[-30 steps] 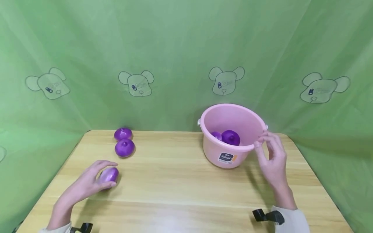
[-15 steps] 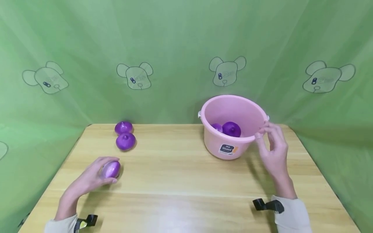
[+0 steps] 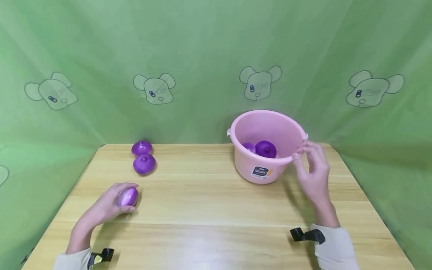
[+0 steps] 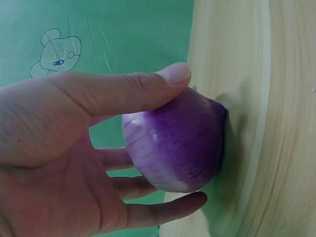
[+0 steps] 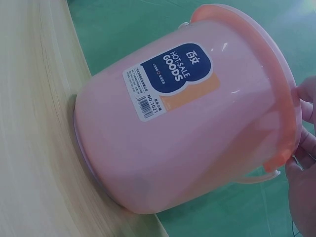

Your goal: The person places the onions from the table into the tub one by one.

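Note:
A purple onion (image 3: 129,197) sits between the thumb and fingers of my left hand (image 3: 105,204), low over the near left of the table. In the left wrist view the thumb lies on one side of this onion (image 4: 182,143) and fingers on the other; whether it touches the wood I cannot tell. My right hand (image 3: 316,176) pinches the rim of a pink bucket (image 3: 242,165) at its right side. Inside the bucket lie a dark purple onion (image 3: 266,149) and a paler one (image 3: 249,146), partly hidden by the rim. The right wrist view shows the bucket's label (image 5: 173,79).
Two more purple onions, a nearer one (image 3: 144,164) and a farther one (image 3: 141,148), lie close together at the table's back left. Green cloth (image 3: 202,45) with printed bear heads hangs behind and beside the wooden table (image 3: 202,202).
The head view has tilted a little, shifting the scene upward. My left hand has settled around the onion, which has turned slightly. My right hand stays at the bucket's rim.

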{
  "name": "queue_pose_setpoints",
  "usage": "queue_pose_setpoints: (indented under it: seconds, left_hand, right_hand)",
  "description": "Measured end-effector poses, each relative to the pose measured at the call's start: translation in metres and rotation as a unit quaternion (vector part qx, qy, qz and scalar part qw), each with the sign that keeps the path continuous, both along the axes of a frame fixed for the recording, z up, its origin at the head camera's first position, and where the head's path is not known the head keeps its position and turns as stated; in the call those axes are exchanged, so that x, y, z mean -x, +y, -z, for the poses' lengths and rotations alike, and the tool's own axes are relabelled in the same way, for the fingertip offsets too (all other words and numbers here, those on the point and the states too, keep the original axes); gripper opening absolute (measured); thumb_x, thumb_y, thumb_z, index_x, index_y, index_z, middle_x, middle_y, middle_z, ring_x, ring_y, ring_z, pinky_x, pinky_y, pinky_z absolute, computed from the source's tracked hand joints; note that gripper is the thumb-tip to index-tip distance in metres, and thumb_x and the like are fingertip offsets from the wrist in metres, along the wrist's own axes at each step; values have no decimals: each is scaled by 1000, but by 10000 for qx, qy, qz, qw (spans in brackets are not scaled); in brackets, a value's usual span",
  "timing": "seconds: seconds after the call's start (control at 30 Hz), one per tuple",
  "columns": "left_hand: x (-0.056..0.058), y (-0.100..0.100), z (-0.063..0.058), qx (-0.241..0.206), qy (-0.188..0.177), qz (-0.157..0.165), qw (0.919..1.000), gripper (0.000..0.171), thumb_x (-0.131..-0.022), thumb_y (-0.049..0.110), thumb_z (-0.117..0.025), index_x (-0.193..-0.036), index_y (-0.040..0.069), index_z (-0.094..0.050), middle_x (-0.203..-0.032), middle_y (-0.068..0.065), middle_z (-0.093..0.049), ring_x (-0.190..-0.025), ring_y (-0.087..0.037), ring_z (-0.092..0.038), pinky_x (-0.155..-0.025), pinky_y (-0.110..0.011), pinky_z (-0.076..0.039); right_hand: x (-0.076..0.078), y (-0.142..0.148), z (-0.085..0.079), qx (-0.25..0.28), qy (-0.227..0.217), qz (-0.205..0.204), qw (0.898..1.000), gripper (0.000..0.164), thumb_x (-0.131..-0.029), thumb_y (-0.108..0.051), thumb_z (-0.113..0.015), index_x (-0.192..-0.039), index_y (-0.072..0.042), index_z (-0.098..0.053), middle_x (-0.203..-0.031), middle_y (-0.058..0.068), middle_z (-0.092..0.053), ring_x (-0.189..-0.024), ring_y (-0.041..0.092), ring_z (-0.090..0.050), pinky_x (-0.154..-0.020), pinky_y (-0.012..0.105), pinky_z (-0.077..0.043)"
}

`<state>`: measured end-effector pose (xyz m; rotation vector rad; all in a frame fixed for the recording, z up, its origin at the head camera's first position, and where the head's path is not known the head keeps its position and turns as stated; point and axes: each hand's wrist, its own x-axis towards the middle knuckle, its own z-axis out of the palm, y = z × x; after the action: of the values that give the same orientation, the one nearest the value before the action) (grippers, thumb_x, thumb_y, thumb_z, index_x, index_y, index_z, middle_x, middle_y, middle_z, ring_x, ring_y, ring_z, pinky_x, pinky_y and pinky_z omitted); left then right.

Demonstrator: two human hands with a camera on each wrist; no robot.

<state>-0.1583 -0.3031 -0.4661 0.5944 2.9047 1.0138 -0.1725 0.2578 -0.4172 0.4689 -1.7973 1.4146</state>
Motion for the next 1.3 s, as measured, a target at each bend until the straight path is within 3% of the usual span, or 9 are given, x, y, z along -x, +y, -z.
queue_pose_setpoints:
  seconds: [0.17,0.43,0.57,0.8,0.9,1.1,1.3]
  left_hand:
    - [0,0,1,-94,12,40,9999,67,-73,12,-91,-133,0,-61,-124,-29,-61,-109,-48,-59,-88,-70,-51]
    - [-1,-1,5,-246,220,362,9988,53,-86,11,-81,-132,-4,-60,-126,-27,-63,-111,-46,-60,-90,-68,-51]
    - [0,-1,7,-304,220,427,9984,51,-86,11,-81,-131,-4,-61,-124,-26,-64,-110,-46,-61,-89,-68,-51]
    - [1,1,6,-298,128,323,9990,51,-85,13,-83,-130,-2,-63,-122,-24,-65,-108,-43,-61,-88,-67,-52]
    - [0,1,6,-278,115,270,9992,51,-85,13,-82,-130,-2,-63,-121,-23,-65,-107,-41,-61,-87,-65,-54]
    - [1,2,4,-290,209,158,9992,51,-86,14,-82,-131,-2,-62,-117,-23,-63,-103,-38,-61,-83,-62,-56]
    - [5,5,-1,-324,371,89,9987,52,-87,14,-81,-133,-1,-61,-118,-24,-62,-103,-39,-61,-81,-60,-57]
  right_hand:
    - [10,10,13,-56,-40,49,10000,10,-88,21,-58,-98,23,-58,-120,10,-57,-123,29,-51,-120,46,-35]
    - [13,21,24,-178,-226,87,9995,11,-90,19,-60,-101,19,-61,-122,23,-54,-127,40,-48,-120,43,-34]
    - [9,18,21,-216,-238,179,9993,12,-88,21,-59,-100,20,-60,-121,17,-56,-127,36,-49,-120,42,-35]
    - [-6,3,0,-190,-190,202,9994,10,-89,20,-58,-99,23,-58,-120,13,-56,-126,21,-50,-120,42,-34]
    - [-7,2,0,-226,-246,219,9992,11,-90,19,-59,-100,22,-58,-121,10,-56,-127,23,-50,-120,42,-34]
    - [4,13,17,-224,-205,269,9992,13,-89,19,-62,-101,19,-60,-123,9,-57,-129,27,-50,-120,41,-34]
    - [-6,3,0,-279,-231,279,9990,11,-89,20,-60,-100,21,-59,-120,7,-56,-127,21,-51,-120,43,-34]
